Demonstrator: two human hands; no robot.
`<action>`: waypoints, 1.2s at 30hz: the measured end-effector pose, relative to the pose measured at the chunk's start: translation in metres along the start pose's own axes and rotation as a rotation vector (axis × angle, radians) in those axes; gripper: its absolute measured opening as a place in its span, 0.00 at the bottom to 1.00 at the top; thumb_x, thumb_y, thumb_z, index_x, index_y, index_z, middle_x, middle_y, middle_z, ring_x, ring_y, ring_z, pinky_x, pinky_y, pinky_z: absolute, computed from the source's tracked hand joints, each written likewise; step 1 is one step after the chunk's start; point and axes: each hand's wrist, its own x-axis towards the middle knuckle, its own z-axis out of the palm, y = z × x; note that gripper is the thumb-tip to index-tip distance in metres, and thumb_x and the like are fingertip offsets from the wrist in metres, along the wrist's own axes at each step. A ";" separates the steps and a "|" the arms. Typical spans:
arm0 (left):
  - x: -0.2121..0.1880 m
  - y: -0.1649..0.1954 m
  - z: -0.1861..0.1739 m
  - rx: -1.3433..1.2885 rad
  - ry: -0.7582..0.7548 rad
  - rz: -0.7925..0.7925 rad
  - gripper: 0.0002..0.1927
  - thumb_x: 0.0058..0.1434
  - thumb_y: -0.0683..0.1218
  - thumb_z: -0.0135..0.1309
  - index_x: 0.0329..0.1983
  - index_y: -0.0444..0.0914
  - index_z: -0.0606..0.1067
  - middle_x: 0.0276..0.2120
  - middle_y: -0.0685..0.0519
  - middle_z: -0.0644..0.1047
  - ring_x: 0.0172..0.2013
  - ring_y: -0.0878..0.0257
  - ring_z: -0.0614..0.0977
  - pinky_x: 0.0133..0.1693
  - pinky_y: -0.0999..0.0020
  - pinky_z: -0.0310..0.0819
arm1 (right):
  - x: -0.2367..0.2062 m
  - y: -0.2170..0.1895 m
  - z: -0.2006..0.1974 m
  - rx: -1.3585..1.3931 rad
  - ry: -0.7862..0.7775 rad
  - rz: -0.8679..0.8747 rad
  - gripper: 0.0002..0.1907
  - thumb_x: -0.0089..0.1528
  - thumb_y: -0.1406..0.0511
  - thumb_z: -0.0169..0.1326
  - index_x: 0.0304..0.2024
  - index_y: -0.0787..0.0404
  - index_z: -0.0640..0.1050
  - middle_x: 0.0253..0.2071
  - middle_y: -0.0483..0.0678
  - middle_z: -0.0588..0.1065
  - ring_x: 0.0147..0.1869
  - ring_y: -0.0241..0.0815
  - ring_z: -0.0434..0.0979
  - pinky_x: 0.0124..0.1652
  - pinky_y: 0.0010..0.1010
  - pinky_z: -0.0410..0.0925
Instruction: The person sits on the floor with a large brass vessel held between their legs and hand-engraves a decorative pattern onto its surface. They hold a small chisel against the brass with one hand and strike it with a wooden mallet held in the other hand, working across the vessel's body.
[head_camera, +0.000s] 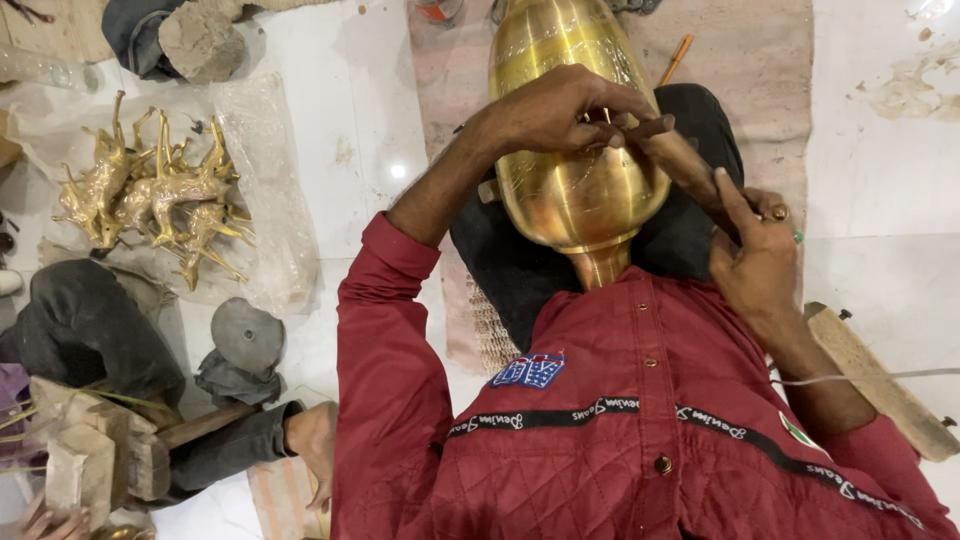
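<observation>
Head view: left hand (560, 108) curled over a large polished brass vase-shaped vessel (580, 160), fingertips pinched on the upper end of a dark wooden-handled tool (680, 155) laid against the vessel's flank. Right hand (755, 255) closed around the tool's lower end, forefinger extended along the shaft. Tool tip hidden under the left fingers. Vessel top cut off by the frame edge; its narrow neck sits below both hands, against the red quilted jacket (620, 420). Far left of the left hand: small brass deer figures (150, 190) on clear plastic.
</observation>
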 end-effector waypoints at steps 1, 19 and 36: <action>0.000 0.001 -0.001 0.000 0.007 0.032 0.23 0.61 0.42 0.65 0.60 0.46 0.78 0.45 0.52 0.85 0.43 0.60 0.88 0.45 0.61 0.83 | 0.000 0.000 0.000 -0.058 -0.005 0.000 0.39 0.60 0.77 0.54 0.75 0.54 0.72 0.56 0.62 0.72 0.60 0.58 0.73 0.58 0.45 0.69; -0.012 -0.007 0.004 -0.115 0.006 -0.028 0.24 0.66 0.38 0.57 0.64 0.45 0.76 0.40 0.52 0.86 0.41 0.63 0.90 0.48 0.64 0.88 | -0.004 0.014 -0.011 -0.089 0.154 -0.129 0.36 0.67 0.79 0.56 0.76 0.57 0.69 0.58 0.60 0.71 0.62 0.55 0.71 0.60 0.42 0.68; -0.017 -0.008 -0.009 -0.071 0.081 -0.017 0.28 0.61 0.34 0.55 0.66 0.42 0.73 0.42 0.51 0.86 0.40 0.62 0.90 0.46 0.65 0.87 | 0.017 -0.003 -0.013 -0.072 -0.037 -0.029 0.37 0.59 0.77 0.56 0.73 0.58 0.73 0.55 0.61 0.74 0.58 0.58 0.74 0.58 0.46 0.69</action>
